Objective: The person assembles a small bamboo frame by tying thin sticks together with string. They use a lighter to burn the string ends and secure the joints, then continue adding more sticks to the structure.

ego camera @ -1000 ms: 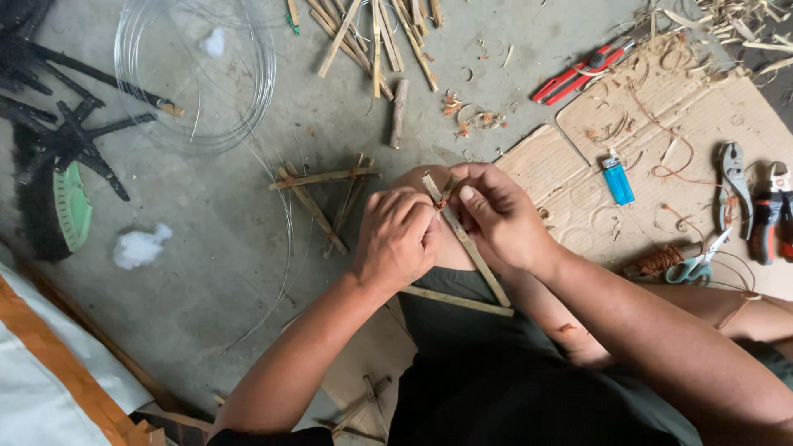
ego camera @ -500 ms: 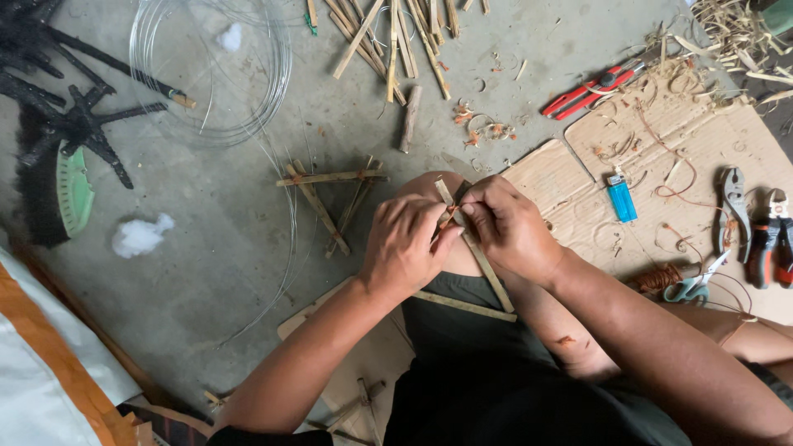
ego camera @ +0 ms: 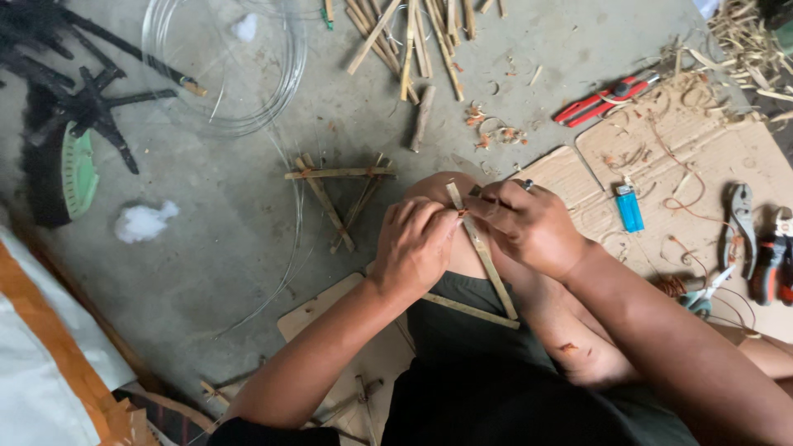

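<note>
Since the earlier frames, little has been moved: both hands are kept together over the raised knee (ego camera: pixel 446 248), and only the view has shifted slightly, so that the floor items sit a little differently in the picture.

A thin stick frame (ego camera: pixel 483 260) is held against the knee. Its long strip runs from the fingertips down across the dark shorts (ego camera: pixel 487 363), where a second strip crosses it near the lower end. The left hand (ego camera: pixel 417 248) is closed, its fingertips pinched on the top of the strip. The right hand (ego camera: pixel 533 227), with a ring on one finger, is curled closed on the same spot from the other side. What is pinched between the fingers, perhaps a thin tie, cannot be told.

The step in hand is judged to be the binding of a joint at the upper end of the frame. A steady pinch by one hand would be called for next while the wrap is drawn tight by the other, with the strips kept from slipping.

A finished triangle of sticks (ego camera: pixel 339 194) lies on the concrete, left of the knee. Loose sticks (ego camera: pixel 409 37), a wire coil (ego camera: pixel 223 70), a blue lighter (ego camera: pixel 629 206) and red pliers (ego camera: pixel 599 101) lie well apart.
</note>
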